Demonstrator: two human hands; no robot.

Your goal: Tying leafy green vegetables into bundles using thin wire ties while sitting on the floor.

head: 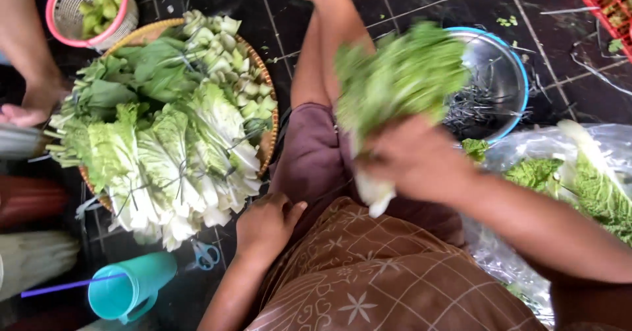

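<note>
My right hand (415,160) grips a bunch of leafy green cabbage (395,84) by its white stalk end, held up over my lap; it is motion-blurred. My left hand (266,225) rests on my thigh, fingers loosely apart, holding nothing. I sit on a dark tiled floor with one leg stretched forward. To the left, a round woven tray (266,81) is piled with tied bundles of leafy greens (171,153).
A steel bowl with a blue rim (510,74) holds thin dark strips. More cabbage (586,179) lies on a plastic sheet at right. Blue scissors (206,255), a teal jug (128,291), a pink-rimmed basket (95,11) and another person's arm (26,61) are at left.
</note>
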